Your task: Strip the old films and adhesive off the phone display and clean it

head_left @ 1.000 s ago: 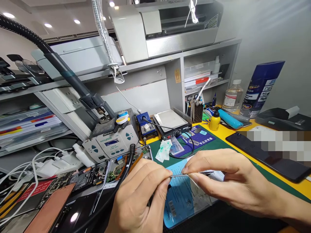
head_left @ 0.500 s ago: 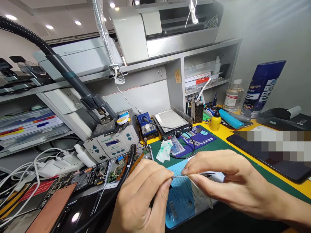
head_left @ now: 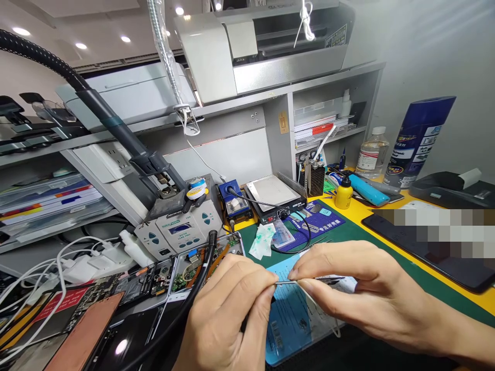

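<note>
My left hand (head_left: 235, 309) is closed, with thumb and forefinger pinching the left end of a thin flat piece (head_left: 285, 282) seen nearly edge-on. Its kind cannot be made out. From the right, my right hand (head_left: 359, 288) pinches the same piece between thumb and fingertips, and a dark end sticks out beneath the palm. Both hands hover over a blue packet (head_left: 284, 330) with printed text and a barcode, partly hidden behind them. A pale thin strip hangs below the right fingertips.
A green mat (head_left: 417, 278) covers the bench. Behind stand a soldering station (head_left: 178, 229) and a heating plate (head_left: 274, 193). A black cable (head_left: 197, 283) crosses beside my left hand. Phone parts lie left, a phone (head_left: 425, 252) right, near a yellow bottle (head_left: 343, 193).
Both hands keep their pinch on the thin piece. The view and the hands have shifted only slightly.
</note>
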Motion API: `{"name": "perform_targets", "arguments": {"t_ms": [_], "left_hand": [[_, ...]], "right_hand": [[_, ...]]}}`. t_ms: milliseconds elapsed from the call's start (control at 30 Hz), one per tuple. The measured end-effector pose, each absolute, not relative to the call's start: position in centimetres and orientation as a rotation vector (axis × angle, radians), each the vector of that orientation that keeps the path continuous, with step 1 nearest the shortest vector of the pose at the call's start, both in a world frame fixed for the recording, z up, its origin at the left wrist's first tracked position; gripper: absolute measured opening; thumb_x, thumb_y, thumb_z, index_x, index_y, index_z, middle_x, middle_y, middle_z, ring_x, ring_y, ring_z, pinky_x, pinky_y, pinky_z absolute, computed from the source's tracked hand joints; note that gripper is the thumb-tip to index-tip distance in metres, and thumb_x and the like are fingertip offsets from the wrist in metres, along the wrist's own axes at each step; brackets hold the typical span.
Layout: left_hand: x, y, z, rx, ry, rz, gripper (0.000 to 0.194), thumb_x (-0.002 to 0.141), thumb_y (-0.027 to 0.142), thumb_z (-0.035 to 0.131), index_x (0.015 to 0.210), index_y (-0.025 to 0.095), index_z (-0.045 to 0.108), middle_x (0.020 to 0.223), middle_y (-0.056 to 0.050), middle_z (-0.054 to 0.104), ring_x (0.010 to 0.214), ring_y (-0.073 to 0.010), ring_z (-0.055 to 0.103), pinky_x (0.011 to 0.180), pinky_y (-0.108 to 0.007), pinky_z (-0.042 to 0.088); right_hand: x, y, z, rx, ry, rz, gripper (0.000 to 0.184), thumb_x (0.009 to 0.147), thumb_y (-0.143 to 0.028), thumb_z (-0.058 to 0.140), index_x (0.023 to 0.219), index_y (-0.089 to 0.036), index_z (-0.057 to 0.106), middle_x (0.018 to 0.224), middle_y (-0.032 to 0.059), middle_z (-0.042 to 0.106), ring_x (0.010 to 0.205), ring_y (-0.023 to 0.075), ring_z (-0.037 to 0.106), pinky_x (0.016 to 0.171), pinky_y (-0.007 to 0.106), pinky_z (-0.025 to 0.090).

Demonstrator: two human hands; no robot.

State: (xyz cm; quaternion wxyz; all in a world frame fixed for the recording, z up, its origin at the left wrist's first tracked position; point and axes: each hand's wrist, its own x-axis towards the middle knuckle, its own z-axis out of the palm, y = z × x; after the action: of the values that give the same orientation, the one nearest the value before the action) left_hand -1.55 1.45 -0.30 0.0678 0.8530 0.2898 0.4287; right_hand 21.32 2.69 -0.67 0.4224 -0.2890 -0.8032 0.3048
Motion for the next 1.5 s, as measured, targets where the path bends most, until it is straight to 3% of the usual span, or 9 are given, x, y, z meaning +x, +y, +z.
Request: {"name": "perform_targets", "arguments": {"t_ms": [1500], "left_hand": [[-1.3,1.1,-0.3,2.563,0.848,1.292,0.033,0.084,-0.009,0.058,0.106,0.016,0.065,0.09,-0.007,0.064,0.085,-0.0184,0.056,0.077,-0.034,0.053]], "right_hand": [[20.0,2.4,-1.0,-0.802,-1.939,0.731,0.016,0.091,-0.019,0.065,0.079,-0.015,0.074,0.071,0.0016,0.073,0.063,0.0115,0.062,0.061,0.019,0.049]]}}
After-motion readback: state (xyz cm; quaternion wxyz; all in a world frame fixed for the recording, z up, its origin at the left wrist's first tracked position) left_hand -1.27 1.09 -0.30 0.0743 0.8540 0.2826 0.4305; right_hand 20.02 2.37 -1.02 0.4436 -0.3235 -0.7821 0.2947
